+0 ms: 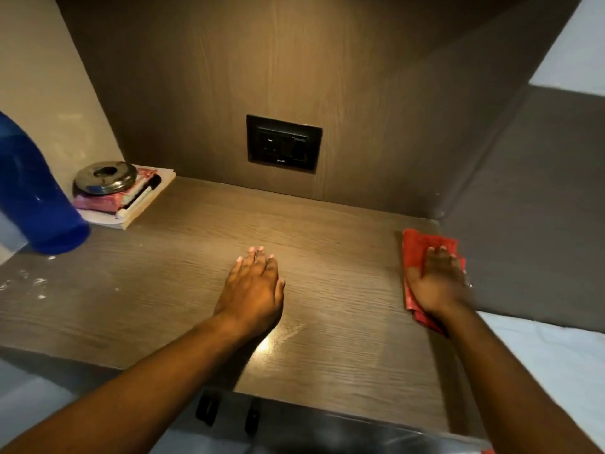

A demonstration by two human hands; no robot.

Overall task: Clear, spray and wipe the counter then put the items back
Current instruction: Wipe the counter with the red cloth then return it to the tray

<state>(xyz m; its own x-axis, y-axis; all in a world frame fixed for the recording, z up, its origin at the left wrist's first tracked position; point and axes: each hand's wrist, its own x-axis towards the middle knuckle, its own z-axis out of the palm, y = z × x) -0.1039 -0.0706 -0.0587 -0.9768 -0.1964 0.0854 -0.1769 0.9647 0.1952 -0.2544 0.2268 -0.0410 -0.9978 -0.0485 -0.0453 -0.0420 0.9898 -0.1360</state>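
Note:
A wood-grain counter fills the view. My right hand presses flat on a red cloth at the counter's right edge, fingers straight. Palm down on the middle of the counter rests my left hand, fingers straight and holding nothing. In the back left corner a round metal dish sits on a stack of pink packets, a pen and a notepad. A blue bottle leans in from the left edge.
A black wall socket is set in the back panel. White specks mark the counter's left part. A grey padded panel and white bedding lie to the right. Two black clips sit below the front edge.

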